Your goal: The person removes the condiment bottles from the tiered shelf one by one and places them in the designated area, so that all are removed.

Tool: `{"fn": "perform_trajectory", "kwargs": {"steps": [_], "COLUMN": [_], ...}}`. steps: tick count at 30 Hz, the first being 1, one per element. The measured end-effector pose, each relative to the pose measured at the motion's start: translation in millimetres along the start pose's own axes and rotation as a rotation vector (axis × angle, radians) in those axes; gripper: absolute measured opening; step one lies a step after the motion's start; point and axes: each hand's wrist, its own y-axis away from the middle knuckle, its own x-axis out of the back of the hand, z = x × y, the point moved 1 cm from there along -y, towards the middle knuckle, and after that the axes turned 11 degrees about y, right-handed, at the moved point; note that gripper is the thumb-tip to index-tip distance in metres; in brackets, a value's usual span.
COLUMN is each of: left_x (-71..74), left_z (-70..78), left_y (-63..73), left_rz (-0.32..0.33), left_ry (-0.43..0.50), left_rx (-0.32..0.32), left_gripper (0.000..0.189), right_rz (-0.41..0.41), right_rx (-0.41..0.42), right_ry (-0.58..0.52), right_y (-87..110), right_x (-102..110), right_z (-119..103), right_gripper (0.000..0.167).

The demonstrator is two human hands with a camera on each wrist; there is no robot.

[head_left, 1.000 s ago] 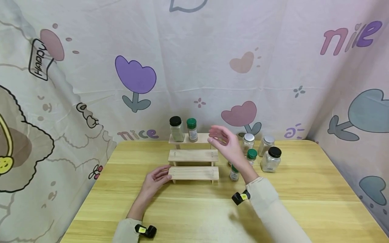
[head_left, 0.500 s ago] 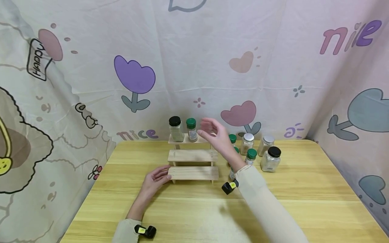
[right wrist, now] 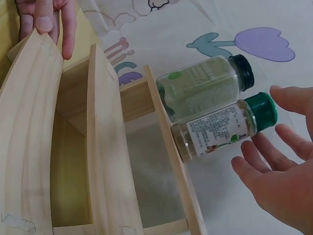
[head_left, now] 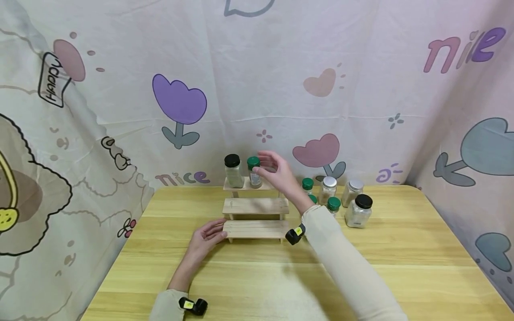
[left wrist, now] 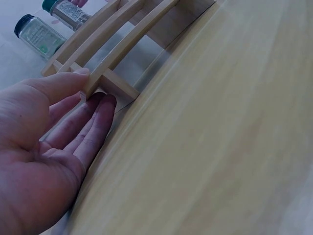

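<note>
A small three-step wooden display rack [head_left: 255, 205] stands on the table. My left hand [head_left: 205, 238] holds the left end of its lowest step, thumb on top and fingers below, as the left wrist view shows. On the top step, a square clear jar with a black lid [head_left: 234, 174] stands beside a slimmer labelled spice jar with a green lid [right wrist: 220, 128]. Around the green lid my right hand [head_left: 278, 174] is spread, thumb to one side and fingers to the other. The right wrist view shows those fingers loosely bent, with a narrow gap before the jar.
Right of the rack, several more jars stand on the table [head_left: 401, 249]: green-lidded ones [head_left: 333, 204], two with silver lids [head_left: 328, 189] and one with a black lid [head_left: 358, 213]. A printed cloth [head_left: 257, 80] hangs behind the table.
My right hand has moved left, from beyond the rack's right end to the green-lidded spice jar on the top step. My left hand has stayed at the lowest step.
</note>
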Motion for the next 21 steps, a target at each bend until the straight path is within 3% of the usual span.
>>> {"fn": "perform_trajectory", "kwargs": {"steps": [7,21], "left_x": [0.9,1.8], "left_z": [-1.7,-2.4], "left_y": [-0.5,-0.7], "left_rz": [-0.007,-0.011], "left_ry": [0.008,0.013], "left_rx": [0.0,-0.006], "left_gripper": [0.05,0.05], "right_rz": [-0.035,0.0], "right_rx": [-0.027,-0.034], "right_ry": [-0.003,0.015], "right_y": [-6.1,-10.1], "right_x": [-5.3,-10.9], "right_z": [5.6,8.9], "right_gripper": [0.05,0.044]}}
